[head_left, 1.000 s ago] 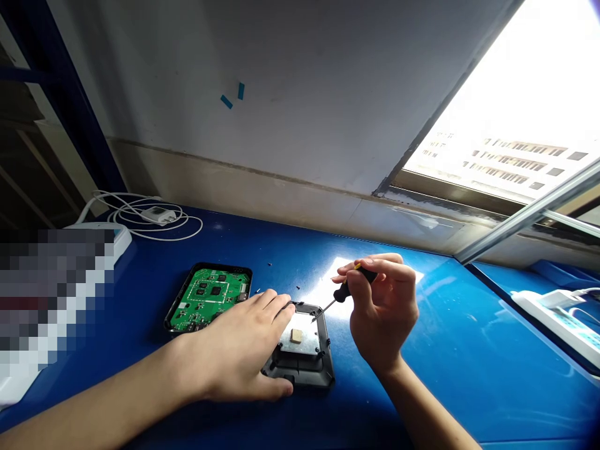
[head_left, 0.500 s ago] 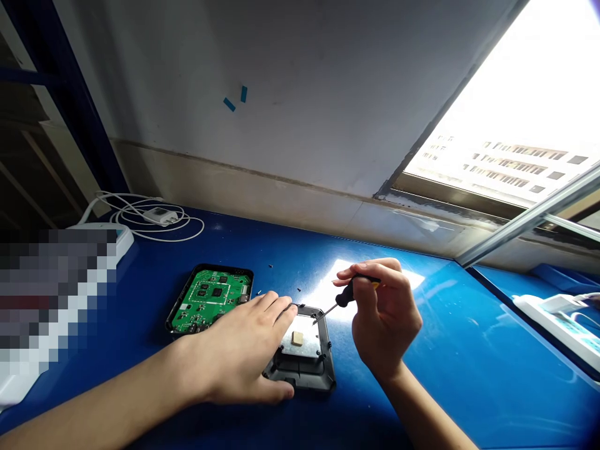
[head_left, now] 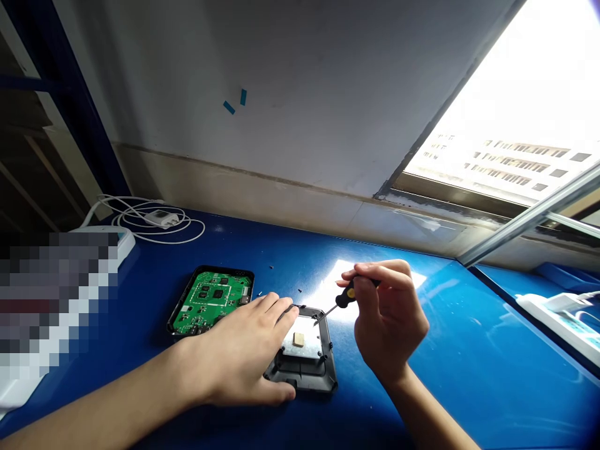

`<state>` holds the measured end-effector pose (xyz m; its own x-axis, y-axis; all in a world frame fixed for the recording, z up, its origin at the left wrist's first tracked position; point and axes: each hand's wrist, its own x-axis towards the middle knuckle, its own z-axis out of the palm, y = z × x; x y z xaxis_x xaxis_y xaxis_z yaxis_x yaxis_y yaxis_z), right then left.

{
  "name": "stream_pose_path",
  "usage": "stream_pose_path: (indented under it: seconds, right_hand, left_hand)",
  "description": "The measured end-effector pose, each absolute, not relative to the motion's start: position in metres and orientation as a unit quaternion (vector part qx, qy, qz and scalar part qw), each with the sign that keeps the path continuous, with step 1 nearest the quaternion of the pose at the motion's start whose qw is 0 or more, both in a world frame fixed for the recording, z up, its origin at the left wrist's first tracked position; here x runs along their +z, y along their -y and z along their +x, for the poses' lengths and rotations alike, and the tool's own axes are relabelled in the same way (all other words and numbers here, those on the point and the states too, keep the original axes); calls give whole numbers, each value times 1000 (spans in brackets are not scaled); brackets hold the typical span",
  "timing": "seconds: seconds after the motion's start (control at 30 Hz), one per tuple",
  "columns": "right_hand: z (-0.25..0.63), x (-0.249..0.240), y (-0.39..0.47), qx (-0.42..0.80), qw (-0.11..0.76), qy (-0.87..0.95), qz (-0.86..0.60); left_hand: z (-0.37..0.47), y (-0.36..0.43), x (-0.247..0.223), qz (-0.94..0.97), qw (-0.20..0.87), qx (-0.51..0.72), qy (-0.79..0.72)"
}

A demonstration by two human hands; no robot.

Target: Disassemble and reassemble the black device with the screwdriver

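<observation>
A black plastic cover (head_left: 309,377) lies inside up on the blue table, with a silvery metal plate (head_left: 307,353) and a small tan pad (head_left: 299,339) in its middle. My left hand (head_left: 248,350) spans the cover's left side, thumb at the near edge and fingers at the far edge, holding it down. In my right hand (head_left: 391,319) is a screwdriver (head_left: 345,296) with a black and yellow handle, slanted so its tip meets the plate's far right corner. Left of the cover sits a green circuit board (head_left: 218,294) in a black case, partly behind my left hand.
Small dark screws (head_left: 300,290) lie on the blue table (head_left: 450,375) beyond the cover. A white charger (head_left: 162,218) with coiled cable is at the back left, near a blurred-out object. White power strips (head_left: 557,325) stand at the right, beyond a gap.
The screwdriver handle has turned in my right hand, bringing a yellow spot into view, and that hand has shifted slightly right. My left hand stays on the cover.
</observation>
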<state>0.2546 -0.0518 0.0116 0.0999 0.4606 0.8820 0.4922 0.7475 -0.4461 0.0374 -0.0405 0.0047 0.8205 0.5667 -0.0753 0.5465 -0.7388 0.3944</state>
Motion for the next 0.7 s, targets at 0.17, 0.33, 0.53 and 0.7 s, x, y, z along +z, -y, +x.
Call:
stream_pose_path:
  seconds: [0.17, 0.33, 0.53, 0.7]
  right_hand:
    - [252, 7, 52, 60, 667, 655, -349]
    - [253, 9, 52, 28, 659, 676, -329]
    - [254, 11, 51, 1, 651, 666, -366]
    - [252, 8, 52, 64, 666, 653, -356]
  left_hand:
    - [36, 41, 4, 930, 207, 28, -301]
    - [36, 41, 4, 930, 206, 32, -302]
    - [37, 41, 4, 930, 213, 31, -300]
    - [38, 41, 5, 932, 204, 35, -299]
